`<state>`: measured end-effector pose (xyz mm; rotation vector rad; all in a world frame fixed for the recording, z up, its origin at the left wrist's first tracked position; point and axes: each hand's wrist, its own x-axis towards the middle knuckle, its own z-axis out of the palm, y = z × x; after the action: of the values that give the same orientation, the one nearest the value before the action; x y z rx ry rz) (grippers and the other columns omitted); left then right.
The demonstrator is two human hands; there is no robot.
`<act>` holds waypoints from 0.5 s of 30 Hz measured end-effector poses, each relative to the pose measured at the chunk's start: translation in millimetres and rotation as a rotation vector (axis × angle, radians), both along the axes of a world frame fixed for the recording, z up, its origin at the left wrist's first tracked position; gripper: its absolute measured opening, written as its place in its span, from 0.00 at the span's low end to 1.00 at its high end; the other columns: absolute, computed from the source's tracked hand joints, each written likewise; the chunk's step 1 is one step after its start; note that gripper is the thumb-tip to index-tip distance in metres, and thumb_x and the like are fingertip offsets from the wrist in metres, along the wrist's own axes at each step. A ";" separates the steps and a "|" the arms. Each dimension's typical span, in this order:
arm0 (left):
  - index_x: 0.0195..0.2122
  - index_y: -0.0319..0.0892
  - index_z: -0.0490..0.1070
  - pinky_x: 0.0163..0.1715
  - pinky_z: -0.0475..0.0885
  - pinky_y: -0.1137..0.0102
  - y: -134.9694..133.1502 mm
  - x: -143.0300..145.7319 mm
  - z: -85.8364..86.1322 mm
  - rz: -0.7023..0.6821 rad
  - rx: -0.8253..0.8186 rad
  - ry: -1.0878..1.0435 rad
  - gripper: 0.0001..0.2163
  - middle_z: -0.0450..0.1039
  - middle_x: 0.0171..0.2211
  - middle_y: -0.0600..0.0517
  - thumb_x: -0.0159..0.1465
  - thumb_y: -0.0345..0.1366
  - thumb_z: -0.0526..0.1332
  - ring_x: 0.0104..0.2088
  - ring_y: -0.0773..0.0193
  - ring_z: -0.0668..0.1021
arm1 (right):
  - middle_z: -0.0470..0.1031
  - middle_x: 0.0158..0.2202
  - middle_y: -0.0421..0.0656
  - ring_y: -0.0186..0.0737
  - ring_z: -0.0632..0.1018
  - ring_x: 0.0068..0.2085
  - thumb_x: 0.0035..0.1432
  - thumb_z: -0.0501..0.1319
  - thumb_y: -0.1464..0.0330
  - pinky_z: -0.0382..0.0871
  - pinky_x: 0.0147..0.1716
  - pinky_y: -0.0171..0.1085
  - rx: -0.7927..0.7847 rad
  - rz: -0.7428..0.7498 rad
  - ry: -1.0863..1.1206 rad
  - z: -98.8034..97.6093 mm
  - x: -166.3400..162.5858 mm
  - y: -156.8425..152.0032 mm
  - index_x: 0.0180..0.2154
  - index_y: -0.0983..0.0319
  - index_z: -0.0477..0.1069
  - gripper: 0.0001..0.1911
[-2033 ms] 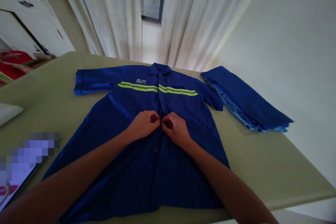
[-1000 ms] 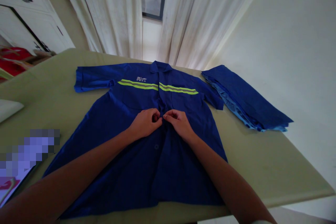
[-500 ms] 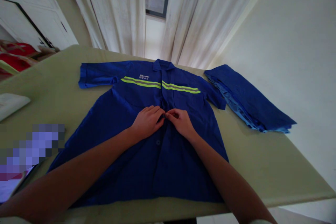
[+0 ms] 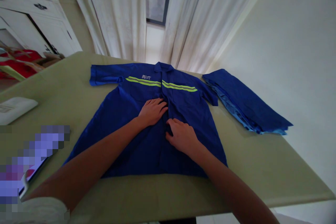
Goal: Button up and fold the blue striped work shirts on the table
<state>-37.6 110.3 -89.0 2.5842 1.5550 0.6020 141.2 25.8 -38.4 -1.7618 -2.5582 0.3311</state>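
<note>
Shirt (image 4: pixel 157 140) lies flat on the bench (image 4: pixel 283 168), likely so its front opening is reachable. Left hand (image 4: pixel 153 112) rests at that opening, fingers apart, seemingly steadying cloth; right hand (image 4: pixel 182 135), nearer the hem, curves in, thumb and fingers apart. Stack (image 4: pixel 249 98) beside the shirt!

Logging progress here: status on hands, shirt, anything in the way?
Left hand resting on shirt; right hand at its front opening. Shirt spread out. Only arms across; folded clothes alongside.
</note>
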 end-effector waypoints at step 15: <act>0.50 0.46 0.78 0.55 0.68 0.61 -65.0 -26.0 16.5 -0.309 -0.255 -0.158 0.13 0.74 0.48 0.48 0.67 0.43 0.65 0.49 0.56 0.75 | 0.67 0.23 0.36 0.34 0.66 0.25 0.57 0.62 0.63 0.56 0.27 0.35 -0.286 -0.181 0.836 -24.9 32.0 23.1 0.31 0.60 0.73 0.07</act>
<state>-63.6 45.4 -72.4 2.4447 1.0776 0.5232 173.2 48.8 -63.3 -1.4492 -1.8037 1.1737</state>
